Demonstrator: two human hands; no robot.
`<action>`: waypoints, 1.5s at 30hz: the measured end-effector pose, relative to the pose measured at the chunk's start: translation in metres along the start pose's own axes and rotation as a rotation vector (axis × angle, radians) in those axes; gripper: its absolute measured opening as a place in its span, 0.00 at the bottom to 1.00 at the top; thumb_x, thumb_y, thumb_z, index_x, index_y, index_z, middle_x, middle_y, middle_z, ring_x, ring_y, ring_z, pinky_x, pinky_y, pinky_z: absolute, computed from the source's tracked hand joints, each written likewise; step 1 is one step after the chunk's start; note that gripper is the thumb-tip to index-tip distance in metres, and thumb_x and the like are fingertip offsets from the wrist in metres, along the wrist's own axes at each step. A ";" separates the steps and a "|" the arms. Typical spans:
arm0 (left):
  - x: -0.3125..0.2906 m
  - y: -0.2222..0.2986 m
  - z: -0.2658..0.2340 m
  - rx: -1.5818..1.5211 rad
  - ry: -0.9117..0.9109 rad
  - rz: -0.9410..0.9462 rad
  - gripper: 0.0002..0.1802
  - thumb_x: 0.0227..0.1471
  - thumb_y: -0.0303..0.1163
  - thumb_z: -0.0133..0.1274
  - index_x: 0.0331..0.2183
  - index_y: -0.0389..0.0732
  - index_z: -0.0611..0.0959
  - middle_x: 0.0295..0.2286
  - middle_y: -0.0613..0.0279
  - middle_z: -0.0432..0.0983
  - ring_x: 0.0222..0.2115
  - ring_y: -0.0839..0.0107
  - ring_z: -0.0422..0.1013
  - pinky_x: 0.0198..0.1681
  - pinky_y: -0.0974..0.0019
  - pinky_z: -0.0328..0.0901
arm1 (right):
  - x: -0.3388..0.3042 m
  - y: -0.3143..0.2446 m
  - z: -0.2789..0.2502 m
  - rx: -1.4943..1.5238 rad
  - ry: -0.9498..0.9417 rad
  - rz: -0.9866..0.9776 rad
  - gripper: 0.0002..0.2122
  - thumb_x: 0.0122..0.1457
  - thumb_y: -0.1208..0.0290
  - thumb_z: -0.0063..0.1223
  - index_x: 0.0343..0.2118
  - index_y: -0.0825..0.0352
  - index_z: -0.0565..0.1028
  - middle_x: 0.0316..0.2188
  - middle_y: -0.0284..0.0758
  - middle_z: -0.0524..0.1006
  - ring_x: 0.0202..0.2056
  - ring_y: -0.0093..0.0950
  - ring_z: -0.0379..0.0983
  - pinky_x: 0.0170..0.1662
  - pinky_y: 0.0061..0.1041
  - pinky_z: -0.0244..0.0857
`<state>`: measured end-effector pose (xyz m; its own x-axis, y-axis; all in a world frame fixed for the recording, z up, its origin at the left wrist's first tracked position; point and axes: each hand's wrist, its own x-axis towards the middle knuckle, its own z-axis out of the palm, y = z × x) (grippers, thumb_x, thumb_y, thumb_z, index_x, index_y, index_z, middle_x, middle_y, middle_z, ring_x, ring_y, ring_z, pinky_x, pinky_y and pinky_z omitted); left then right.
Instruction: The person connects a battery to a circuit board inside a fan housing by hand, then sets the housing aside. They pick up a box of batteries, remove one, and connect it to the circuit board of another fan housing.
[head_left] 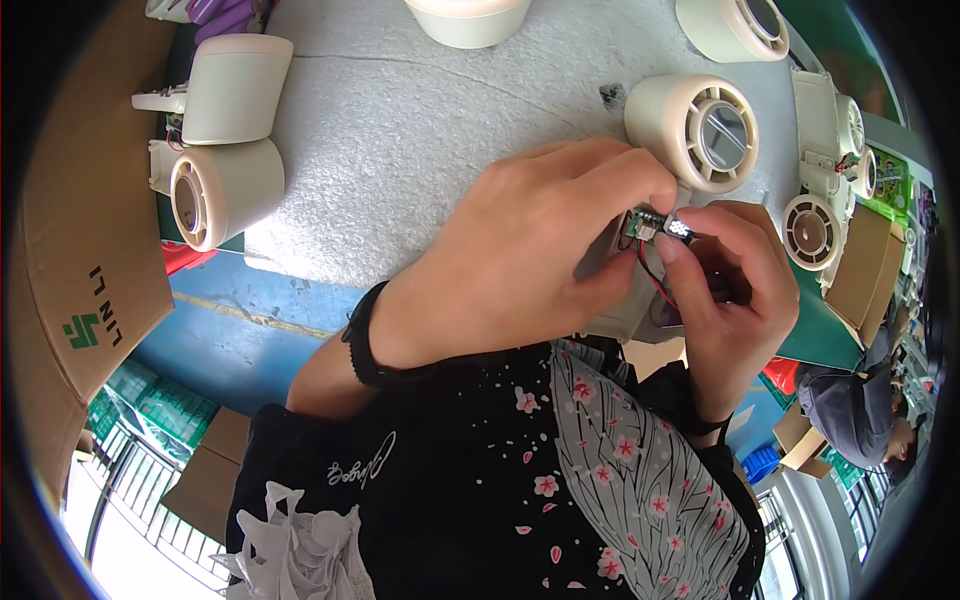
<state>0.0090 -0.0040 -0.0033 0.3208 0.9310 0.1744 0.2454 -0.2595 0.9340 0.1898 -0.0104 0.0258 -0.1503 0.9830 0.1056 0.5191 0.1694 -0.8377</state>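
Observation:
Between my two hands is a small green circuit board (640,226) with a lit white display at one end. My left hand (530,245) is closed at its edge, the index finger above and the thumb below. The thumb and index finger of my right hand (742,285) pinch the display end. Red and black wires (655,276) run down from the board towards my right palm. Under the hands, a cream plastic part (620,318) is partly covered by my fingers. Just beyond them, a cream round housing (660,125) lies with its vented end facing right.
A grey-white foam sheet (380,130) covers the bench. More cream housings lie at left (240,90), far edge (470,20) and far right (730,25). Opened housings (812,232) stand at right. A cardboard box (90,220) is on the left; another person (850,415) sits at right.

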 end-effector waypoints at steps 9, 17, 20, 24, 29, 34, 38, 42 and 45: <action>0.001 -0.001 0.002 0.008 0.020 0.009 0.22 0.37 0.16 0.57 0.38 0.42 0.76 0.33 0.64 0.75 0.26 0.69 0.72 0.30 0.69 0.68 | 0.002 0.004 -0.001 -0.076 -0.019 -0.128 0.11 0.43 0.85 0.65 0.32 0.67 0.80 0.28 0.34 0.75 0.22 0.18 0.71 0.22 0.15 0.63; 0.002 0.001 0.005 0.041 0.055 -0.029 0.21 0.36 0.16 0.57 0.37 0.43 0.76 0.30 0.66 0.75 0.25 0.71 0.71 0.28 0.69 0.67 | 0.001 0.004 0.001 -0.122 0.020 -0.158 0.12 0.42 0.85 0.66 0.32 0.67 0.81 0.28 0.35 0.75 0.22 0.18 0.71 0.21 0.16 0.62; 0.002 0.001 0.006 0.045 0.072 -0.012 0.21 0.36 0.16 0.57 0.37 0.43 0.75 0.28 0.66 0.74 0.24 0.71 0.70 0.27 0.69 0.66 | 0.000 0.004 0.001 -0.129 0.036 -0.147 0.12 0.42 0.85 0.66 0.32 0.67 0.81 0.28 0.35 0.75 0.22 0.18 0.71 0.21 0.16 0.62; 0.002 0.001 0.005 0.034 0.064 -0.023 0.21 0.36 0.16 0.57 0.37 0.43 0.75 0.26 0.65 0.73 0.23 0.72 0.70 0.26 0.70 0.66 | 0.001 0.002 0.001 -0.161 0.037 -0.150 0.12 0.42 0.85 0.66 0.33 0.67 0.81 0.28 0.35 0.75 0.21 0.18 0.71 0.20 0.16 0.62; 0.001 0.001 0.005 0.039 0.069 -0.013 0.21 0.36 0.16 0.57 0.37 0.43 0.75 0.25 0.65 0.71 0.23 0.72 0.70 0.26 0.69 0.66 | 0.004 -0.001 -0.001 -0.207 0.007 -0.212 0.13 0.42 0.85 0.66 0.33 0.68 0.81 0.28 0.35 0.75 0.20 0.18 0.71 0.20 0.17 0.63; 0.001 0.000 0.005 0.020 0.066 -0.024 0.21 0.37 0.16 0.57 0.37 0.43 0.75 0.24 0.65 0.71 0.23 0.72 0.70 0.26 0.69 0.66 | 0.004 -0.002 -0.001 -0.232 -0.016 -0.232 0.13 0.43 0.85 0.65 0.34 0.68 0.81 0.28 0.35 0.75 0.20 0.19 0.72 0.20 0.17 0.63; 0.001 -0.002 0.005 0.023 0.064 -0.018 0.21 0.36 0.17 0.57 0.36 0.42 0.73 0.25 0.62 0.72 0.24 0.65 0.71 0.27 0.64 0.66 | 0.003 -0.003 -0.001 -0.225 -0.012 -0.199 0.12 0.44 0.85 0.64 0.34 0.68 0.80 0.28 0.35 0.75 0.20 0.18 0.72 0.19 0.16 0.63; 0.002 -0.002 0.005 0.016 0.052 -0.008 0.20 0.35 0.18 0.56 0.35 0.41 0.71 0.27 0.57 0.73 0.27 0.53 0.72 0.28 0.55 0.66 | 0.003 -0.005 -0.001 -0.212 -0.010 -0.145 0.12 0.45 0.85 0.64 0.34 0.68 0.80 0.28 0.35 0.74 0.20 0.18 0.72 0.19 0.16 0.62; 0.002 -0.002 0.005 0.001 0.059 0.003 0.20 0.35 0.18 0.56 0.35 0.41 0.71 0.27 0.57 0.73 0.27 0.53 0.72 0.28 0.55 0.66 | 0.004 -0.006 -0.001 -0.213 -0.016 -0.131 0.12 0.45 0.84 0.64 0.34 0.68 0.80 0.27 0.34 0.74 0.20 0.18 0.71 0.19 0.17 0.62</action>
<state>0.0134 -0.0032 -0.0066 0.2671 0.9437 0.1952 0.2456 -0.2625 0.9331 0.1872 -0.0069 0.0320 -0.2403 0.9507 0.1960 0.6599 0.3081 -0.6853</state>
